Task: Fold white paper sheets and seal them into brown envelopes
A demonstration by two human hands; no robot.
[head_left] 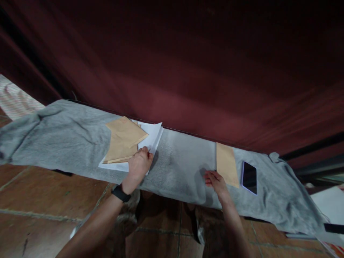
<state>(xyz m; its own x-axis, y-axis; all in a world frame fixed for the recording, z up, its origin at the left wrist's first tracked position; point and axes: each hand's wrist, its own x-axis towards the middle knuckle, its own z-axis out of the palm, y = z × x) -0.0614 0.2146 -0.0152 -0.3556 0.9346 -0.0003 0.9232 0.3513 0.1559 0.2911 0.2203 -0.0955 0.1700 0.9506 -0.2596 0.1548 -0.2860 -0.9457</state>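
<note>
My left hand (pixel 139 162), with a black watch on its wrist, is at the right side of a stack of white paper (pixel 152 133); its fingers are curled on the sheets' edge. Several brown envelopes (pixel 122 138) lie on top of that stack, at odd angles. My right hand (pixel 213 179) hovers over or rests on the grey cloth, beside the left edge of another brown envelope (pixel 227 165). Its fingers are loosely bent and apart, with nothing between them. A phone with a purple edge (pixel 249 177) lies right of this envelope.
Grey cloth (pixel 185 161) covers the long, narrow surface. Behind it hangs a dark red curtain-like sheet (pixel 172 71). Brown floor tiles (pixel 40 204) show below. A striped cloth (pixel 16 98) is at the far left, and a white object (pixel 330 204) at the far right.
</note>
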